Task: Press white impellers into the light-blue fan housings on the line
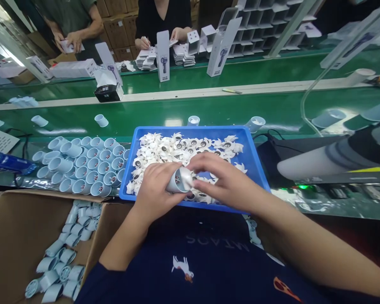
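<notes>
Green worktop (pixel 152 105) runs from side to side under a cluttered background, split by a pale strip (pixel 183 93); beyond it 2 people are at work, a person in a dark green shirt (pixel 68 17) at the left and a person in black (pixel 164 19) near the middle, with brown cartons (pixel 117 36) behind them and printed white boxes (pixel 164 59) standing before them.

Nearer, a blue tray (pixel 259 169) lies full of white finned parts (pixel 164 147), thickest at its left and thinner toward the right; above its near side, the left hand (pixel 156 183) is curled around a light blue cup (pixel 173 184), tilted with its mouth toward the right; the right hand (pixel 221 177) pinches a white piece (pixel 186 178) between thumb and fingers at that mouth; how far the piece sits inside, I cannot tell.

Left of the tray stand rows of similar cups (pixel 93 164), many with small reddish bits inside, a few lying on top; below them an open cardboard box (pixel 12 236) holds more light blue pieces (pixel 49 278); at the far right rests a thick pale cylinder (pixel 310 164), near a small green light (pixel 302 186).
</notes>
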`<state>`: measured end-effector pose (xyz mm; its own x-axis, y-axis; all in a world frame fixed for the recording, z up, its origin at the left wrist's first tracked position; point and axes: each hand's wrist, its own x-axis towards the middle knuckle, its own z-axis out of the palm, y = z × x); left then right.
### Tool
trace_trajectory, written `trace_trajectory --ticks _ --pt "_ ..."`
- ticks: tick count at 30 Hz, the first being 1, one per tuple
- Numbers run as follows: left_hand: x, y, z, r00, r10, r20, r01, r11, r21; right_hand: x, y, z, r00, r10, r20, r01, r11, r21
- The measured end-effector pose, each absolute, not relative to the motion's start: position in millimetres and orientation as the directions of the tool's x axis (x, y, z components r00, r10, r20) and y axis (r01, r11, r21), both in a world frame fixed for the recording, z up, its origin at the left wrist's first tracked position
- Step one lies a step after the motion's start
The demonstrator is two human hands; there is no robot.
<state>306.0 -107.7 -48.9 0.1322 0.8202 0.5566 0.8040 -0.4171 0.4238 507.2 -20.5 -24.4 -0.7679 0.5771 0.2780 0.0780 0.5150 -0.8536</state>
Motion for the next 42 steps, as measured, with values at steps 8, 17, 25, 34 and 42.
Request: trace_trajectory --ticks 8,17,25,34,42 --pt "313 -108 -42 0.074 0.739 0.669 0.861 -0.386 0.332 490 -26 -10 -0.72 0.481 0.5 0.076 0.771 -0.632" --pt "314 -104 -30 0.074 0.702 0.708 0.869 -0.394 0.3 499 -27 6 -0.666 0.411 0.622 0.185 0.899 -0.396" --pt "326 -96 -36 0.141 0.672 0.727 0.864 -0.441 0.241 489 -20 -12 -0.706 0.412 0.576 0.242 0.905 -0.351" --pt "294 -79 -23 0.125 0.808 0.576 0.847 -0.389 0.362 547 -24 -28 -0.544 0.526 0.654 0.148 0.827 -0.542" --pt "231 82 4 -0.176 0.976 0.126 0.953 0.137 0.272 581 -35 -91 -0.495 0.554 0.669 0.207 0.823 -0.528"
